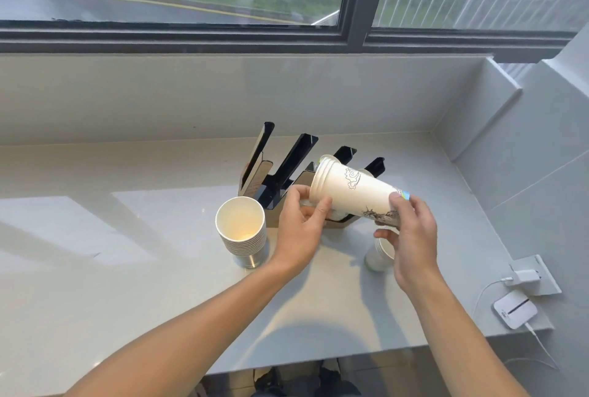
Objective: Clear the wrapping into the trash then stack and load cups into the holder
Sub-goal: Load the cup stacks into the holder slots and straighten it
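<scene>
Left hand [299,221] gripping the rim end of a stack of white printed cups [353,192], fingers curled round the lip. Right hand [411,237] clasping the narrow bottom end of the same stack, thumb and fingertips pinched on it. Stack held tilted, nearly on its side, rims toward the black cup holder [287,170], raised above the counter [127,237] and just in front of the holder's angled slots. Holder standing near the counter's back edge, toward the right corner. Second stack of cups [241,231] upright, mouth up, just left of the left hand, beside the holder's base. Another small stack [379,255] upright below the right hand, partly hidden by it. White charger [522,277] and white flat device [514,307] at the counter's right edge, well apart from the cups.
</scene>
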